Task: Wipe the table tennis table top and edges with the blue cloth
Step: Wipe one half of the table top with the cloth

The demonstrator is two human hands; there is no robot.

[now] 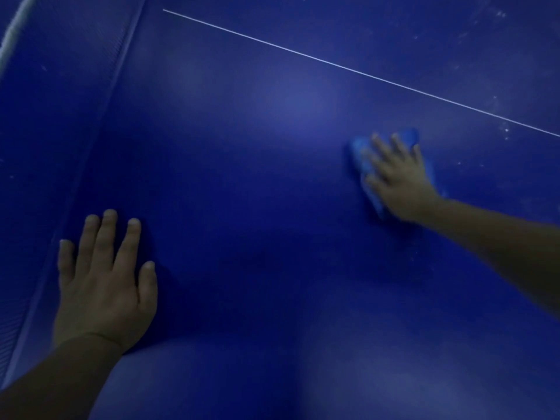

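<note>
The dark blue table tennis table top (257,177) fills the view. My right hand (400,177) lies flat, fingers spread and straight, pressing the blue cloth (362,156) onto the surface at the right; the hand is blurred. The cloth shows around the fingers and beside the palm, mostly covered by the hand. My left hand (103,283) rests flat on the table at the lower left, fingers straight, holding nothing.
A thin white line (348,68) runs diagonally across the table beyond my right hand. The net (60,101) stands along the left, its white top band (12,34) in the upper left corner. Pale dust specks (497,22) dot the far right surface.
</note>
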